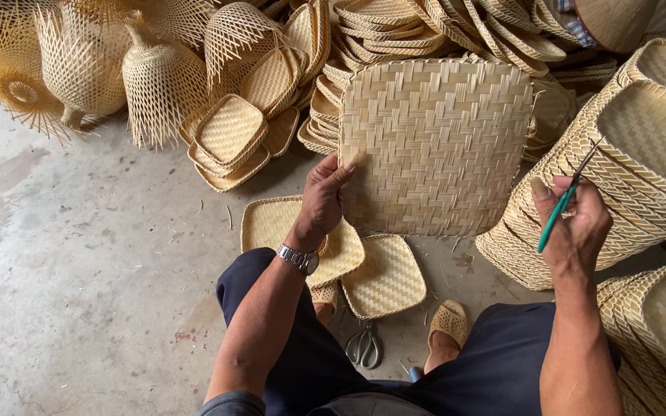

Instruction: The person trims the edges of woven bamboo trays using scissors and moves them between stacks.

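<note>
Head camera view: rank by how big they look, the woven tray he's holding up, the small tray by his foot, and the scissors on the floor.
1. Held woven tray, though nearer the camera.
2. Small tray.
3. Floor scissors.

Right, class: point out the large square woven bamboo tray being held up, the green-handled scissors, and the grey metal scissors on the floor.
Large square woven bamboo tray [437,146], head view, middle of its woven underside.
Green-handled scissors [558,212], head view, on the green handle.
Grey metal scissors [364,347], head view, on the handle loops.
</note>
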